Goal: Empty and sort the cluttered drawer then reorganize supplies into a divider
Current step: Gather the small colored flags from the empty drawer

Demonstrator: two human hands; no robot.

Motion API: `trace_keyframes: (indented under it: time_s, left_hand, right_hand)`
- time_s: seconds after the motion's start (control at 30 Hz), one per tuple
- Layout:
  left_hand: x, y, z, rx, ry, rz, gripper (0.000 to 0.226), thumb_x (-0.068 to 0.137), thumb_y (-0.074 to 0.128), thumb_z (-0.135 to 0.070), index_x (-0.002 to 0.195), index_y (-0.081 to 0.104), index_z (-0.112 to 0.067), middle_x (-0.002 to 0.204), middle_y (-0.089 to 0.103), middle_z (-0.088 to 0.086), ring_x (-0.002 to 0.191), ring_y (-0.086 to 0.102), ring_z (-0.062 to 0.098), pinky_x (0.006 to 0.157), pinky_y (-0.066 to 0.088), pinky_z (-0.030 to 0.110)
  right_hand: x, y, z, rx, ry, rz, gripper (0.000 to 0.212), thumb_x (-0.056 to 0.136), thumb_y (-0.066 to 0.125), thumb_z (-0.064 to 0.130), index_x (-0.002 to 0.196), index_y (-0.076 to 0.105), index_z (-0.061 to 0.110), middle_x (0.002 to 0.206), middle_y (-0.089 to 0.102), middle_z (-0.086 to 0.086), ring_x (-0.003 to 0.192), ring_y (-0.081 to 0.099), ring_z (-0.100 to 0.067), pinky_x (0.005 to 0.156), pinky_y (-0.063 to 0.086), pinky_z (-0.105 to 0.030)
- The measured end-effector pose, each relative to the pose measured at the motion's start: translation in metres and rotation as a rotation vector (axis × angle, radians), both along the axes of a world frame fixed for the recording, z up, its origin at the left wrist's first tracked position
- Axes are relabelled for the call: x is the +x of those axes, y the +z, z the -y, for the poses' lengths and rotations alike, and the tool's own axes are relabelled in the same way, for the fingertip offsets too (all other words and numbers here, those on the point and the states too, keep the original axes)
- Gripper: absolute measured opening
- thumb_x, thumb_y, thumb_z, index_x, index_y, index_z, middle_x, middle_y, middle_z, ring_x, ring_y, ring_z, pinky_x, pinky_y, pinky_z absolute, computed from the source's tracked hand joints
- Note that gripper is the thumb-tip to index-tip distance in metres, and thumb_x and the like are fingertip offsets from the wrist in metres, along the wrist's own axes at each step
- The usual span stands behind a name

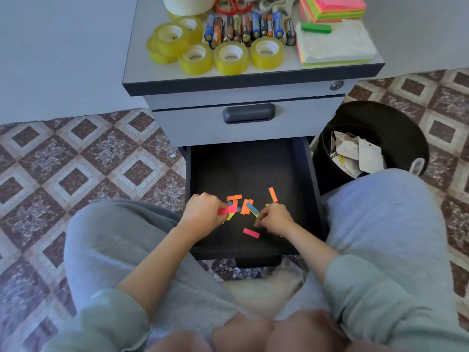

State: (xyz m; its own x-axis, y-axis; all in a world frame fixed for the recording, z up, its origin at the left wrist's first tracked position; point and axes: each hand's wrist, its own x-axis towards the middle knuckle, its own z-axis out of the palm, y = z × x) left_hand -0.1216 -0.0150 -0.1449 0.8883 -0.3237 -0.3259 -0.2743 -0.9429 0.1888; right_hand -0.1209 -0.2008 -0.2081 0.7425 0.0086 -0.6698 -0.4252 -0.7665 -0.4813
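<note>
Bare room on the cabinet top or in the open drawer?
Free: drawer floor behind the paper strips; cabinet top along its front edge, ahead of the tape rolls. Crowded: rear of the top with batteries and sticky notes; drawer front, where left hand and right hand work.

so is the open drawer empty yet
Not empty. Loose coloured strips lie on the drawer floor, and the left hand pinches a pink strip there.
</note>
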Motion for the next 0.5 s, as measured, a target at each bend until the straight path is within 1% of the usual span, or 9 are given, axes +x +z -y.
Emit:
trace_keyframes:
  time_s: [0.03,0.1,0.17,0.23,0.3,0.4,0.47,0.5]
  left_hand:
    - [0.0,-0.003,-0.002,-0.001,0.01,-0.033,0.029,0.095,0.047,-0.036,0.109,0.069,-0.023,0.097,0.067,0.0,0.092,0.059,0.019,0.072,0.035,0.024]
    - [-0.001,-0.01,-0.008,0.0,0.042,-0.085,0.03,0.094,0.048,-0.035,0.111,0.069,-0.022,0.098,0.067,0.002,0.092,0.06,0.02,0.071,0.036,0.024]
    - [0.0,-0.015,-0.014,-0.014,0.069,-0.115,0.03,0.094,0.049,-0.035,0.112,0.069,-0.021,0.097,0.068,0.003,0.091,0.061,0.021,0.072,0.04,0.026]
    - [0.003,-0.019,-0.019,-0.057,0.105,-0.14,0.03,0.094,0.05,-0.036,0.114,0.068,-0.023,0.096,0.068,0.003,0.088,0.062,0.021,0.073,0.043,0.028]
    - [0.005,-0.023,-0.023,-0.121,0.154,-0.167,0.03,0.093,0.052,-0.036,0.117,0.066,-0.024,0.094,0.069,0.002,0.085,0.062,0.02,0.073,0.046,0.028]
    - [0.004,-0.027,-0.026,-0.229,0.231,-0.214,0.028,0.091,0.057,-0.034,0.114,0.068,-0.023,0.088,0.07,-0.001,0.073,0.057,0.012,0.07,0.048,0.026]
    - [0.003,-0.03,-0.027,-0.287,0.28,-0.243,0.027,0.089,0.061,-0.032,0.112,0.069,-0.021,0.088,0.069,-0.003,0.072,0.055,0.008,0.07,0.048,0.024]
    - [0.003,-0.031,-0.027,-0.313,0.304,-0.251,0.026,0.088,0.062,-0.031,0.111,0.07,-0.02,0.086,0.069,-0.004,0.072,0.056,0.008,0.07,0.048,0.024]
  right_hand:
    - [-0.001,-0.009,-0.005,-0.056,0.074,0.018,0.01,0.081,0.07,0.012,0.089,0.075,0.009,0.096,0.07,-0.01,0.088,0.065,-0.023,0.078,0.054,-0.033]
    - [-0.002,-0.019,-0.015,-0.148,0.191,0.035,0.016,0.083,0.068,0.016,0.096,0.073,0.008,0.103,0.068,-0.011,0.098,0.063,-0.025,0.085,0.053,-0.035]
    - [-0.004,-0.027,-0.025,-0.237,0.32,0.042,0.025,0.086,0.066,0.022,0.105,0.068,0.006,0.11,0.063,-0.011,0.102,0.061,-0.027,0.086,0.051,-0.035]
    - [-0.004,-0.036,-0.031,-0.308,0.417,0.041,0.03,0.089,0.062,0.026,0.11,0.065,0.005,0.115,0.061,-0.012,0.104,0.06,-0.028,0.084,0.049,-0.034]
    - [-0.001,-0.042,-0.036,-0.34,0.435,0.036,0.03,0.09,0.06,0.027,0.11,0.064,0.005,0.114,0.061,-0.013,0.104,0.06,-0.027,0.081,0.048,-0.033]
    - [0.003,-0.048,-0.041,-0.336,0.42,0.032,0.029,0.09,0.061,0.029,0.105,0.065,0.004,0.11,0.063,-0.013,0.102,0.061,-0.028,0.079,0.047,-0.032]
    - [0.002,-0.049,-0.043,-0.336,0.41,0.004,0.029,0.09,0.061,0.028,0.105,0.064,0.004,0.109,0.064,-0.012,0.102,0.061,-0.028,0.081,0.048,-0.033]
    - [0.002,-0.049,-0.044,-0.335,0.404,-0.004,0.028,0.09,0.061,0.028,0.106,0.063,0.004,0.11,0.063,-0.012,0.103,0.061,-0.027,0.082,0.048,-0.033]
